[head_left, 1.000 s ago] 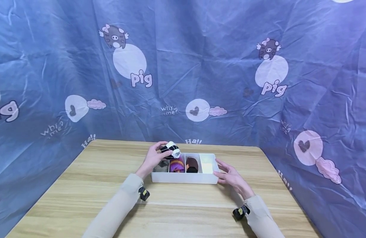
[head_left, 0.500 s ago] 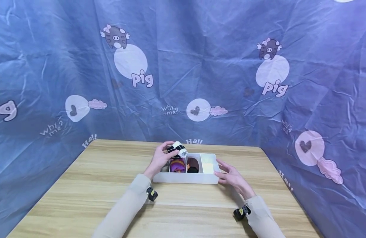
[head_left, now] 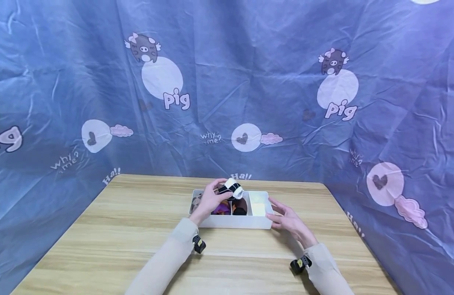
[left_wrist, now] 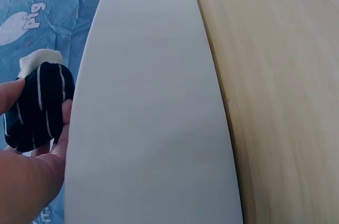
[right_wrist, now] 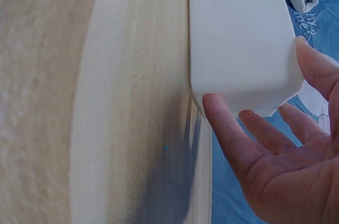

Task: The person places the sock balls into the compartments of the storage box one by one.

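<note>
A rolled-up sock [head_left: 230, 189], black with white lines and a white cuff, is pinched between the thumb and fingers of my left hand [head_left: 211, 199]. It hangs over the middle compartments of a white divided box [head_left: 234, 221]. In the left wrist view the sock [left_wrist: 41, 102] shows behind the box's front wall. My right hand [head_left: 288, 219] holds the box's right end. The right wrist view shows its thumb at the upper rim and fingertips [right_wrist: 214, 102] against the end. Other rolled items lie in the box: a grey patterned one [head_left: 195, 200], a purple-orange one [head_left: 221, 208] and a dark brown one [head_left: 240, 205].
The box's rightmost compartment [head_left: 258, 200] shows a bare pale floor. Beneath the box is a wooden table [head_left: 138, 229], with its back edge close behind. A blue printed curtain [head_left: 219, 102] surrounds the table at the back and sides.
My left hand has carried the sock rightward, from over the left compartments toward the third one, uncovering the grey item. The right hand has kept its place on the box.
</note>
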Demonstrator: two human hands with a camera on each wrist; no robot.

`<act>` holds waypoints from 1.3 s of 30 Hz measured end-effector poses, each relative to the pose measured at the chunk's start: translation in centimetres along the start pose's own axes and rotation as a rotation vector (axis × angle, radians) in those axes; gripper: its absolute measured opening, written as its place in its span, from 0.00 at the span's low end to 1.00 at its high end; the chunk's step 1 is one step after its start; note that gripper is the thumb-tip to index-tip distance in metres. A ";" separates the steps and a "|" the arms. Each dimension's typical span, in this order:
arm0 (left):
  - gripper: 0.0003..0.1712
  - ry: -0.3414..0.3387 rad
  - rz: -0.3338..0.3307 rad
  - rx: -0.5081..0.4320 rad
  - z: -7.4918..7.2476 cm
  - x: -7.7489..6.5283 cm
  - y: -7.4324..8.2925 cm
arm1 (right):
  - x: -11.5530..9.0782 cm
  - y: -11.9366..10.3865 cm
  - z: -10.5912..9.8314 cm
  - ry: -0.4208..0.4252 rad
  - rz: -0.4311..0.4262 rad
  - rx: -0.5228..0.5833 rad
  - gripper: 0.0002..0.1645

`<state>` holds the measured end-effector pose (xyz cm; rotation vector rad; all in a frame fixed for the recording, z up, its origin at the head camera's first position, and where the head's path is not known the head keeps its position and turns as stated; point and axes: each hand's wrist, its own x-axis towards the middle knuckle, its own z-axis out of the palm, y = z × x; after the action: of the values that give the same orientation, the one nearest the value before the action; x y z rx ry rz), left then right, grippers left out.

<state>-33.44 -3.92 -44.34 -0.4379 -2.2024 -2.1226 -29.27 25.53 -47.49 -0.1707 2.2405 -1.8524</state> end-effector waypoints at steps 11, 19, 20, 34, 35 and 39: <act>0.30 -0.031 0.035 0.015 2.5 0.2 -0.3 | 0.1 0.0 0.0 -0.001 -0.005 -0.006 0.47; 0.30 -0.043 0.020 0.049 4.3 0.3 -0.6 | 0.4 0.1 -0.1 -0.002 -0.007 0.002 0.48; 0.30 -0.048 0.022 0.047 4.5 0.3 -0.6 | 0.4 0.2 -0.1 -0.001 -0.005 0.002 0.48; 0.28 -0.079 0.045 0.129 6.8 0.2 -1.1 | 0.5 0.3 -0.2 -0.014 -0.007 0.007 0.47; 0.28 -0.084 0.044 0.137 6.9 0.2 -1.1 | 0.5 0.3 -0.2 -0.015 -0.008 0.009 0.47; 0.28 -0.084 0.045 0.164 7.5 0.2 -1.0 | 0.6 0.3 -0.3 -0.021 -0.009 0.011 0.47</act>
<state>-32.68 3.51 -45.72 -0.5692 -2.3642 -1.9167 -29.89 25.73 -47.80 -0.1974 2.2185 -1.8589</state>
